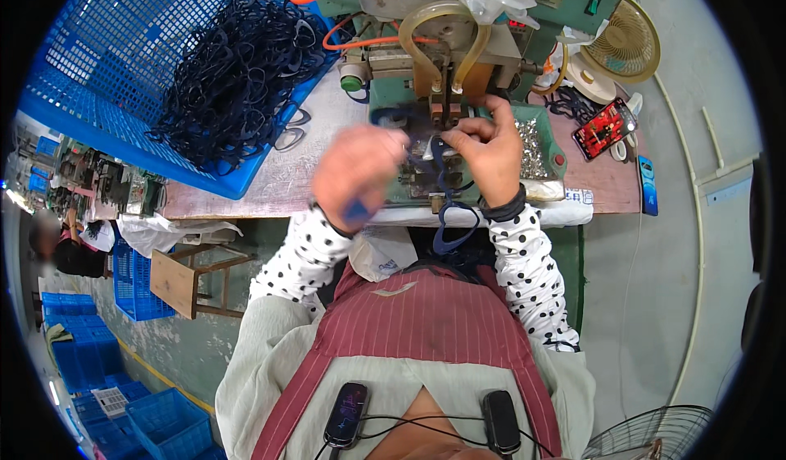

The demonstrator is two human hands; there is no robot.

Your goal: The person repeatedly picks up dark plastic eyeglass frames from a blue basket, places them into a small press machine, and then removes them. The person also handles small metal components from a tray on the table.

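Note:
At the green bench machine (393, 91), my right hand (495, 153) is closed, thumb and index finger pinching a navy strap (442, 169) just below the brown clamp blocks (446, 112). The strap hangs down over the machine's front, and a navy loop (454, 231) dangles below the table edge. My left hand (358, 169) is to the left of the clamp, smeared by motion, so its fingers are unclear. Dark blue material shows close to its fingertips, but I cannot tell whether it is held. Small shiny metal parts (532, 145) fill a green tray beside my right hand.
A blue basket (90, 91) heaped with navy looped straps (237, 83) occupies the left of the table. Two loose loops (292, 128) lie beside it. On the right are a red patterned phone-like device (604, 132), a blue phone (648, 185) and a fan (626, 42). A wooden stool (176, 284) stands left.

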